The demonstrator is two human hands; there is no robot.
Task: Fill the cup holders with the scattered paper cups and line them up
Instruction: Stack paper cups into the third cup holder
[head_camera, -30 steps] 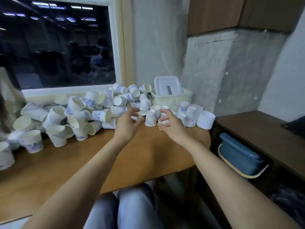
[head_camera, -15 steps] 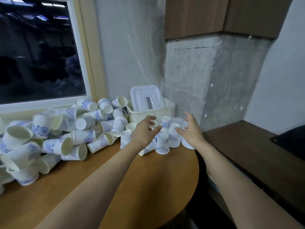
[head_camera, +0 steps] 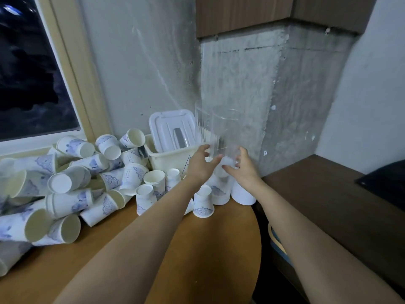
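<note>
Two clear plastic cup holders stand at the table's back right corner against the concrete wall: a ribbed one and a smooth one. My left hand curls its fingers and thumb round the foot of the ribbed holder. My right hand curls round the foot of the smooth holder. Several white paper cups with blue print stand upside down just below my hands. A big heap of the same cups lies scattered on the left of the wooden table.
A cream plastic bin with a white lid leaning in it stands left of the holders. A window is at the far left. To the right sits a lower dark wooden shelf.
My view has swung right and up. Both hands have left the upside-down cups, reached further back, and now close round the feet of the clear holders.
</note>
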